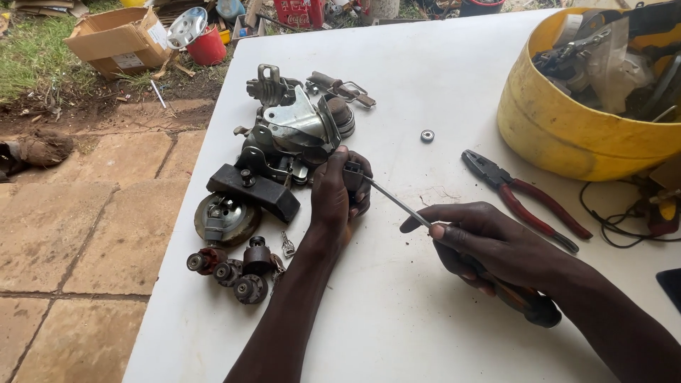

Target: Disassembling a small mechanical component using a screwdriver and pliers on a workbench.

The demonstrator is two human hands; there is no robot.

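Observation:
My left hand (339,193) is closed around a small dark metal part (352,172) beside a pile of grey and black metal mechanism parts (291,138). My right hand (489,245) grips a screwdriver (397,203) by its dark handle (528,303). The thin shaft runs up and left, and its tip meets the small part in my left hand. My right forefinger lies along the shaft.
Red-handled pliers (525,195) lie right of the hands. A small bearing (427,135) sits alone on the white table (397,333). A yellow tub (567,135) of tools stands at the back right. Small rollers (237,273) lie near the left table edge. Cardboard box (117,39) on the ground.

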